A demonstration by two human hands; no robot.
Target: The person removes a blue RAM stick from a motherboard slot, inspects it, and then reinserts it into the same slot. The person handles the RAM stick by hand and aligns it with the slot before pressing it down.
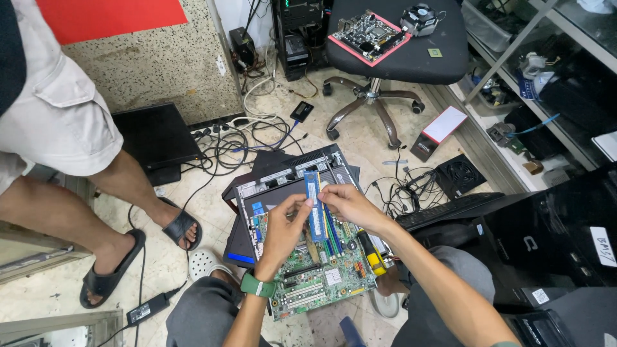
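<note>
Head view, looking down at the floor. Both hands on one blue RAM stick (pixel 314 207), held upright-lengthwise over a green motherboard (pixel 315 273). Left hand (pixel 285 228): thumb and fingers pinched narrow on the stick's lower left edge; green watch (pixel 257 284) on that wrist. Right hand (pixel 348 203): fingertips closed on the stick's upper right edge. Stick sits just above the blue and green memory slots (pixel 331 234); cannot tell whether it touches them.

Motherboard lies inside an open desktop case (pixel 283 175) on the tiled floor, between the person's knees. Yellow-handled screwdriver (pixel 371 252) rests at the board's right edge, under the right forearm. White clog (pixel 204 261) just left of the board.

Left of frame: another person standing, bare legs, black sandals (pixel 112 268). Black power brick (pixel 148 311) on the floor near those feet. Tangle of black cables (pixel 225 142) behind the case.

Top: black office chair (pixel 411 48) carrying a second motherboard on a pink sheet (pixel 369 33) and a CPU cooler (pixel 419 18). Black keyboard (pixel 450 209) to the right, fan (pixel 460 173) beyond it
</note>
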